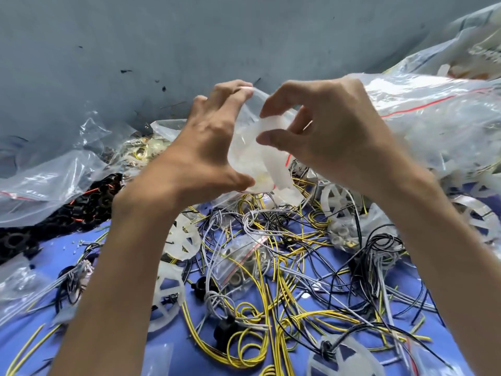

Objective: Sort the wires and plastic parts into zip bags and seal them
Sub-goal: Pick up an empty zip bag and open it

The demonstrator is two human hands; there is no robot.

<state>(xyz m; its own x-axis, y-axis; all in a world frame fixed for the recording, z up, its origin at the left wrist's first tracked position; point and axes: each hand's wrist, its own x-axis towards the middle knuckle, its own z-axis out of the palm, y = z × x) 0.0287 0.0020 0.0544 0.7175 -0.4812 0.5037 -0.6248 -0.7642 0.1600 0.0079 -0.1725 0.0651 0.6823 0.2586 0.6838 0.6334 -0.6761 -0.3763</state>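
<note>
Centrally, a small zip bag was held up above the work surface between both hands. The left hand gripped it from the 9 o'clock side, with the fingers curled over the upper edge of the mouth and the thumb hooked under the lower edge, so the opening was spread wide. The right hand stood at the bag's 3 o'clock side. Its thumb and forefinger were narrowed to a pinch on a white plastic piece at the mouth, and the other fingers were loosely curled behind. Whether that piece sat wholly inside the film could not be told. Pale contents in the bag's lower part were too blurred to identify.

Toward 6 o'clock, yellow-green wires, grey wires and black wires lay tangled on the blue tabletop. White spoked wheels lay among them. A sealed-strip bag of grey rings rested in the tangle just below centre.

At 9 o'clock lay a large clear bag, with black plastic rings heaped against it. At 2 o'clock, just behind the right hand, lay a large zip bag of white parts with a red seal line. A grey-blue wall filled 12 o'clock
</note>
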